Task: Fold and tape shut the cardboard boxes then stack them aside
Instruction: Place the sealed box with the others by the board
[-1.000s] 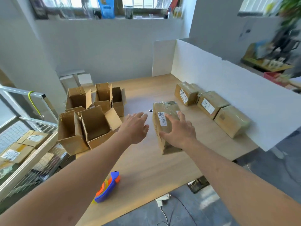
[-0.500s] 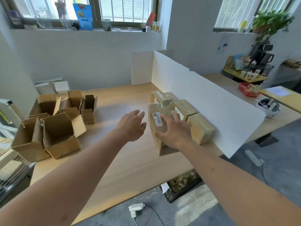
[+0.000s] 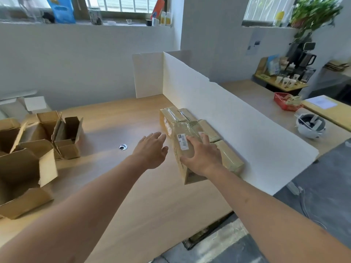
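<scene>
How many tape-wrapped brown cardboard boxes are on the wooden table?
4, perhaps more hidden: one under the right hand at, one behind it, two along the white divider and.

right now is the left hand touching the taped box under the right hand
Apart. The head view shows bare table between the left hand and the taped box; only the right hand rests on it.
</scene>
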{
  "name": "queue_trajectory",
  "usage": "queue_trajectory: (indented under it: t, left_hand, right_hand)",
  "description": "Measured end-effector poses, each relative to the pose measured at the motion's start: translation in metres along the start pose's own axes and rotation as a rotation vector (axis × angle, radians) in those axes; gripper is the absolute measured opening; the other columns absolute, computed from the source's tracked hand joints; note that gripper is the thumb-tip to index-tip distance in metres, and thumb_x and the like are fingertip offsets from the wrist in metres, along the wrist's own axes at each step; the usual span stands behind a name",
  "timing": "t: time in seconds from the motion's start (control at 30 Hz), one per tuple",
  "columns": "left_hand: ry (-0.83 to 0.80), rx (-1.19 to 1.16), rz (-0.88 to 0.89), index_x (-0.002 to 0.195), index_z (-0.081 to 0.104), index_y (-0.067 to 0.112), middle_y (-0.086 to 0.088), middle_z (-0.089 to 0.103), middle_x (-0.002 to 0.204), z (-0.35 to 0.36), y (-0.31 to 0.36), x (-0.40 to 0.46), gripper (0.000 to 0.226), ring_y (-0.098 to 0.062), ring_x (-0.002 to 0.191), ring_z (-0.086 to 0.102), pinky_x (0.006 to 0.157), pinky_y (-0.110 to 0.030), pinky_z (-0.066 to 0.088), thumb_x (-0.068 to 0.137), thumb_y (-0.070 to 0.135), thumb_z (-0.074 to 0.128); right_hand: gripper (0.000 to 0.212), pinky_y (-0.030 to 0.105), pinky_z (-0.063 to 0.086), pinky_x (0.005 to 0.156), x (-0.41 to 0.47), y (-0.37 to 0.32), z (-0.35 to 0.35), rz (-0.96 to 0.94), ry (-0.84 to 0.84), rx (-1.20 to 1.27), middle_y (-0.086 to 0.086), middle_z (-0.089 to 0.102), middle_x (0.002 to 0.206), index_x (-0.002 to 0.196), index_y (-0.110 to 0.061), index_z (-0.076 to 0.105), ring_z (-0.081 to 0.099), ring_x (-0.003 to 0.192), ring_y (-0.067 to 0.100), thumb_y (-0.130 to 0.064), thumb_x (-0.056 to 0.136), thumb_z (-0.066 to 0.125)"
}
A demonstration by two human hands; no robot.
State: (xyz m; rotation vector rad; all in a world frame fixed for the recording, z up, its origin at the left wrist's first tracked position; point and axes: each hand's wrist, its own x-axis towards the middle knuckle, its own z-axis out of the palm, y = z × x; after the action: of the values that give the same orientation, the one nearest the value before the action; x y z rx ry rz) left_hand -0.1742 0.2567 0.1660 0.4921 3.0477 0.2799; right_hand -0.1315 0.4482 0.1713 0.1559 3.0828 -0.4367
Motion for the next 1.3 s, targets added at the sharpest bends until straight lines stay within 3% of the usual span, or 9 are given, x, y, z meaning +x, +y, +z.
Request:
queue_trajectory:
  t: [0.23,0.4,0.8,1.07,1.3]
  left_hand:
    - [-0.075,-0.041,-0.013,0.152,0.040,0.014,-0.007,0.040,0.157,0.038,-0.019,0.098,0.051,-0.029,0.145,0.037,0.119,-0.043,0.029,0.106,0.037,0.043]
    - [-0.129,-0.045,-0.049,0.151,0.040,0.013,-0.007,0.039,0.158,0.059,-0.027,0.146,0.051,-0.028,0.146,0.035,0.120,-0.042,0.027,0.107,0.038,0.042]
    - [-0.200,-0.067,-0.248,0.154,0.035,0.013,-0.008,0.031,0.164,0.125,-0.006,0.236,0.054,-0.027,0.150,0.030,0.120,-0.041,0.026,0.106,0.037,0.042]
    - [-0.200,-0.106,-0.387,0.154,0.036,0.013,-0.006,0.032,0.164,0.158,-0.002,0.267,0.053,-0.029,0.150,0.032,0.119,-0.041,0.028,0.106,0.034,0.043]
    - [-0.203,-0.127,-0.389,0.151,0.040,0.011,-0.007,0.037,0.160,0.182,-0.005,0.275,0.050,-0.029,0.142,0.041,0.113,-0.040,0.034,0.105,0.031,0.046]
  right_hand:
    - [0.082,0.049,0.030,0.115,0.094,0.021,0.027,0.031,-0.104,0.002,-0.001,0.009,0.169,0.153,-0.048,0.028,0.028,0.146,0.039,-0.068,0.080,0.060]
    - [0.085,0.051,0.031,0.116,0.148,0.038,0.047,0.035,-0.168,0.009,-0.003,0.007,0.169,0.153,-0.049,0.025,0.030,0.145,0.038,-0.071,0.077,0.058]
    - [0.077,0.047,0.024,0.119,0.257,0.092,0.109,-0.125,-0.252,0.034,0.002,0.011,0.168,0.154,-0.046,0.026,0.025,0.145,0.037,-0.064,0.085,0.058]
    - [0.076,0.051,0.018,0.122,0.291,0.112,0.158,-0.150,-0.218,0.003,0.004,0.010,0.169,0.155,-0.042,0.028,0.010,0.153,0.045,-0.060,0.087,0.058]
    - [0.077,0.058,0.021,0.122,0.298,0.124,0.193,-0.185,-0.145,-0.059,0.015,0.021,0.167,0.153,-0.034,0.036,0.014,0.151,0.052,-0.063,0.085,0.058]
